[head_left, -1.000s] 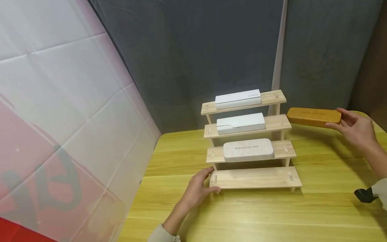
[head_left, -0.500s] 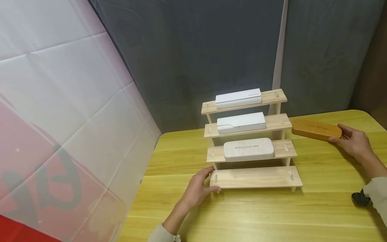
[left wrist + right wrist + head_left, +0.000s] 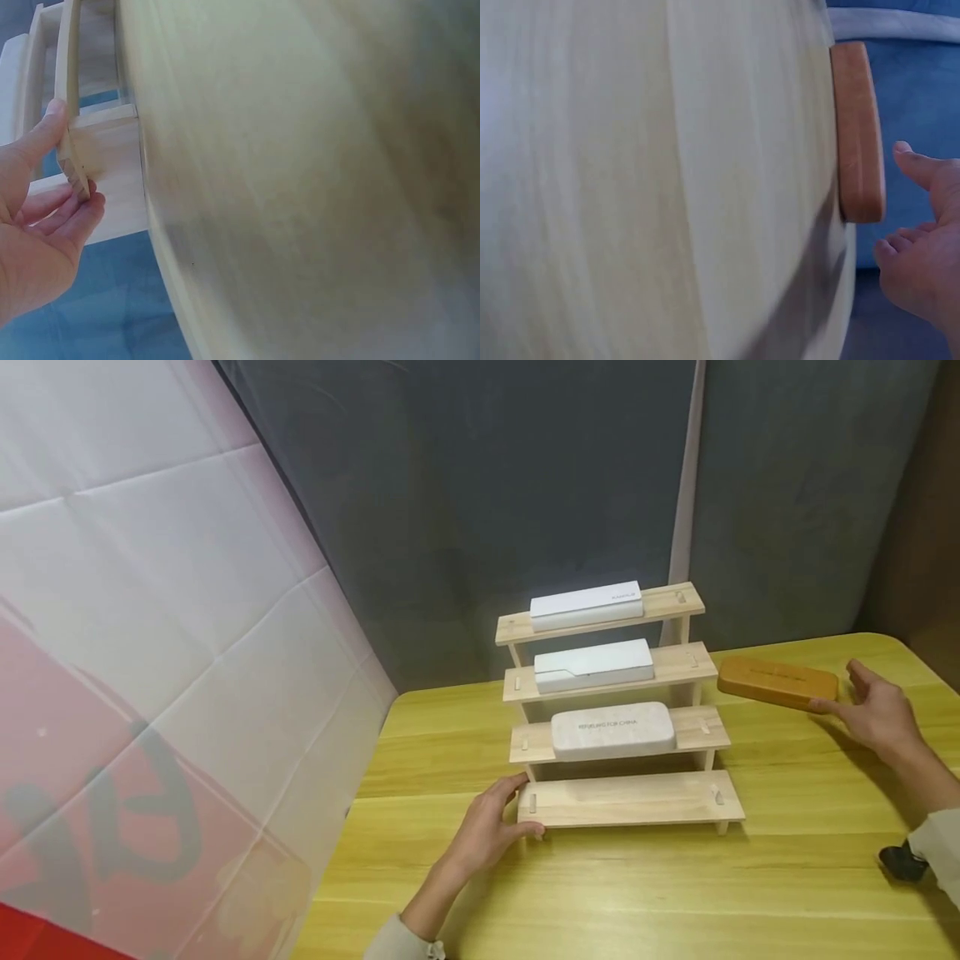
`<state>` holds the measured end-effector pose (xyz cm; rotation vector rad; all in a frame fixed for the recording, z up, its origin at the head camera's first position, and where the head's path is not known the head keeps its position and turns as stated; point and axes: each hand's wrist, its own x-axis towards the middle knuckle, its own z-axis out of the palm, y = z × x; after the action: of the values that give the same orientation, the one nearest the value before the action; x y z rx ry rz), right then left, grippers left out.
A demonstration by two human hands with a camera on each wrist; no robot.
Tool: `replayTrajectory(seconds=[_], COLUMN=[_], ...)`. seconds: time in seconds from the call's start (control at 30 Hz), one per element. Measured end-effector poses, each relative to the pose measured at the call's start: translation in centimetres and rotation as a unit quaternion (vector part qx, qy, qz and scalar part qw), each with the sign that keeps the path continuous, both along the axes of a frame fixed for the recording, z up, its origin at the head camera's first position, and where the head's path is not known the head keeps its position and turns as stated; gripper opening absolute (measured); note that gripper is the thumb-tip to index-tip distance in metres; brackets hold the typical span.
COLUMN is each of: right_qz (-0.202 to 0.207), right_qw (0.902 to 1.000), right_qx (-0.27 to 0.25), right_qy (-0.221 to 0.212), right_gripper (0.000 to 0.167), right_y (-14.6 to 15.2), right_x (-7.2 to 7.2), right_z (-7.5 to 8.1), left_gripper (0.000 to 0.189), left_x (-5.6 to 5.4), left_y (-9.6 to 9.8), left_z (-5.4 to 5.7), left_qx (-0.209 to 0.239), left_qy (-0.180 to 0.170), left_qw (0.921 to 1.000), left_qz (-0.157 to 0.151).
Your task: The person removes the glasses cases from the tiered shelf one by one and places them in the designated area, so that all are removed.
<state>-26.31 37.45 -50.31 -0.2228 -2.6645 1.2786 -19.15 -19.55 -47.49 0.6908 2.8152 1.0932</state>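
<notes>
In the head view, a stepped wooden display rack [image 3: 637, 802] stands on the table. My left hand [image 3: 483, 827] grips the left end of its lowest step; the left wrist view shows the thumb on one face of the board [image 3: 73, 166] and the fingertips on the other. An orange-brown glasses case [image 3: 776, 683] lies flat on the table to the right of the rack. My right hand [image 3: 877, 714] is beside the case's right end, fingers spread. In the right wrist view a gap shows between the fingers and the case [image 3: 857, 135].
The upper steps each carry a case: a speckled white case [image 3: 613, 731] with lettering, a white case [image 3: 594, 665] above it, and another white case [image 3: 587, 606] on top. A dark curtain [image 3: 487, 510] hangs behind the yellow table [image 3: 615, 902]; a pale printed sheet [image 3: 172, 593] hangs left.
My right hand has lowered the orange-brown glasses case onto the table and let go of it. My left hand has stayed on the rack.
</notes>
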Motion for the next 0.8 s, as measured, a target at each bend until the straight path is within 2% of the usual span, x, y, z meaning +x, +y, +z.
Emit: replayTrajectory(seconds=[0.43,0.6,0.8], right_qz=[0.024,0.052,0.098], right_qw=[0.9958,0.9904,0.9795], right_qx=[-0.018,-0.039,-0.053], right_qy=[0.087,0.122,0.168], right_gripper=[0.086,0.082,0.077], right_y=[-3.7,-5.5,-7.9], right_x=[1.4,2.1,2.9], right_z=[3.3,4.6,6.1], left_gripper=[0.080,0.080,0.080], left_x=[-0.1,-0.2,-0.4], left_y=[-0.2,-0.2,-0.3], left_z=[0.0,0.0,0.0], left_qx=[-0.007,-0.008,-0.007], left_qy=[0.008,0.011,0.017], left_qw=[0.9999,0.9999,0.9997], left_qz=[-0.006,-0.009,-0.017])
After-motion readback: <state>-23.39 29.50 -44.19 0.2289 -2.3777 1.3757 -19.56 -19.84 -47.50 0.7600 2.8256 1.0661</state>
